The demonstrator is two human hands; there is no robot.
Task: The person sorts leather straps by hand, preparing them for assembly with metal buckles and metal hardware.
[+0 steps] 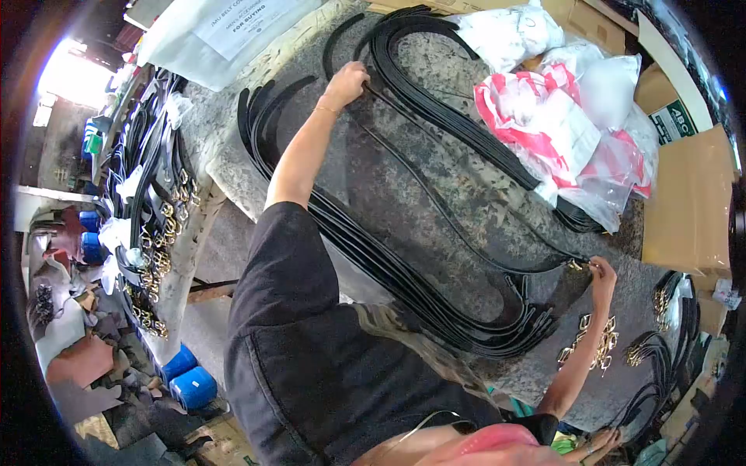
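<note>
My left hand (346, 84) reaches to the far side of the table, its fingers closed on one end of a thin black belt strap (435, 203). From there the strap sags in a loop across the table toward my right hand (602, 278). That hand is pinched on the strap's other end, beside a small gold buckle (575, 265). Under my left arm runs a long curved bundle of black straps (373, 256). A second bundle of black straps (458, 116) bends round beyond my left hand. Several gold buckles (590, 342) lie in a pile near my right forearm.
White and pink plastic bags (544, 124) sit at the back right beside a cardboard box (688, 206). Buckled belts (151, 233) hang along the left. A white printed sack (233, 35) lies at the far left. Another person's hand (606, 439) shows at bottom right near more belts (660, 365).
</note>
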